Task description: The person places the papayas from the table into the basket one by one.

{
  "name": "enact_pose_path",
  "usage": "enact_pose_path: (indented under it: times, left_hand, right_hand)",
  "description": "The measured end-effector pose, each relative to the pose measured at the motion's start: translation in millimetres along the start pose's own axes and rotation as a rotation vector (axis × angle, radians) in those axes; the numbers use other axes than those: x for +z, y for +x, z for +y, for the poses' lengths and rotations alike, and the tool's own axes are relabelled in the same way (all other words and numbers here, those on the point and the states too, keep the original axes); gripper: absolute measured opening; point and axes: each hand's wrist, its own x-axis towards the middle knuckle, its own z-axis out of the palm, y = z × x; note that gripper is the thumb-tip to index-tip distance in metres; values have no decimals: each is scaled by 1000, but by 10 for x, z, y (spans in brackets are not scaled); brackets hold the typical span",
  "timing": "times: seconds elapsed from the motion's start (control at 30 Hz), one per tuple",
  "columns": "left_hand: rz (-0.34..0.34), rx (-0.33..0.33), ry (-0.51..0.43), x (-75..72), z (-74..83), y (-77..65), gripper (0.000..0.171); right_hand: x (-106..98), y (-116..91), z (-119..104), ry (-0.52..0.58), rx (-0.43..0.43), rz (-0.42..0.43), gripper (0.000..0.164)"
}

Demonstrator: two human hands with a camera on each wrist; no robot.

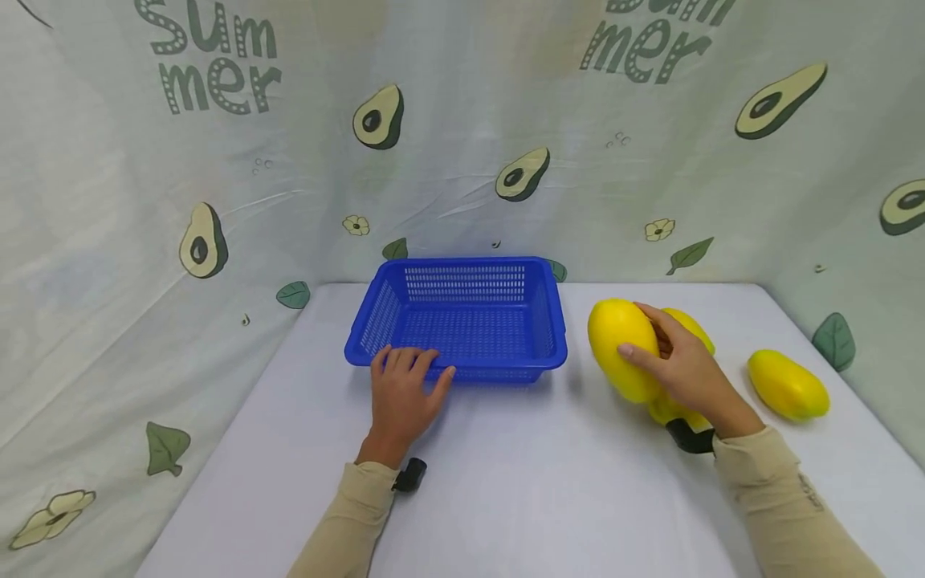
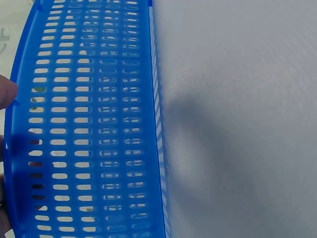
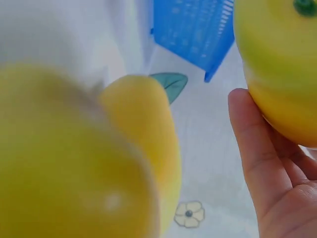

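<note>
A yellow mango (image 1: pixel 623 350) is in my right hand (image 1: pixel 686 365), with the thumb on its near side and the fingers round the far side. In the right wrist view the held mango (image 3: pixel 277 59) shows a green stem nub, with the thumb (image 3: pixel 247 129) along its side. At the near rim of a blue plastic basket (image 1: pixel 462 368), my left hand (image 1: pixel 405 393) grips with its fingers hooked over the edge. The left wrist view has the slotted basket wall (image 2: pixel 84 124) close up, fingertips at its rim. Inside, the basket holds nothing.
Behind the right hand, more yellow mangoes (image 1: pixel 694 327) are partly hidden. Another mango (image 1: pixel 788 385) lies apart at the right on the white table (image 1: pixel 535 498). A curtain (image 1: pixel 448 217) printed with avocados hangs behind and beside the table.
</note>
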Motion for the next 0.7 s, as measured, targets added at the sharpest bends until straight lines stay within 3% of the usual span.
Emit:
enact_pose_path:
  times: [0.27,0.7]
  left_hand:
    - [-8,-10,16,8,27,4,40]
    - [-45,-29,19,4,34,8,42]
  right_hand:
    - [-65,24,-61,287,113,-58,73]
    - [-13,225,-256,406,143,-37,77]
